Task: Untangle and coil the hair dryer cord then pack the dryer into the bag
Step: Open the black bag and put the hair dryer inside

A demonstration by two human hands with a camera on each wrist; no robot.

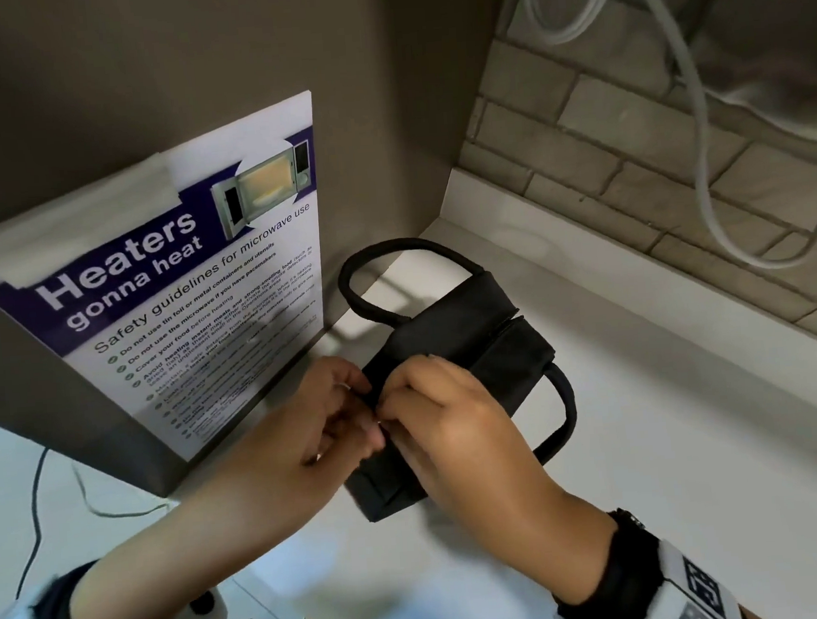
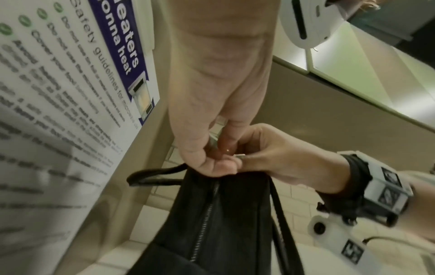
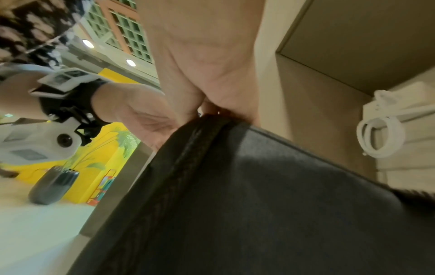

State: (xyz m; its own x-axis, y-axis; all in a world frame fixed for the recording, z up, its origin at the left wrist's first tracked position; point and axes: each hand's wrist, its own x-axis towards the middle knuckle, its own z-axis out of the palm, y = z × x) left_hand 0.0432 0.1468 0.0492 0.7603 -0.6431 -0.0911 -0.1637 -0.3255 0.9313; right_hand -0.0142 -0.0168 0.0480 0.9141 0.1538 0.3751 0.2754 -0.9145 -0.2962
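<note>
Bag (image 1: 453, 349), black fabric, lay on its side on the white worktop (image 1: 644, 389), close beside the grey panel carrying the microwave safety poster (image 1: 178, 296). Two loop handles: one (image 1: 385, 277) curving out toward the panel, the other (image 1: 561, 410) toward the open side of the worktop. Zip (image 2: 204, 214) seen running down the middle of the bag in the left wrist view, teeth joined along the visible stretch. Left hand (image 1: 317, 422) curled at the near end of the bag, thumb and fingers pinched together at the top of the zip line, around the fabric edge. Right hand (image 1: 443, 423) curled too, fingertips meeting the left hand's at the same spot, pinching a small pale metal piece (image 2: 240, 156), perhaps the zip pull; could not tell for sure. Hair dryer and its cord not visible in any view. White cables (image 1: 694, 134) hung in loops against the tiled wall behind the worktop. Dark grey ribbed object (image 3: 53, 186) stood on the pale surface, well apart from the bag, in the right wrist view. Wrist-worn camera mounts (image 2: 376, 188) strapped on both forearms.
</note>
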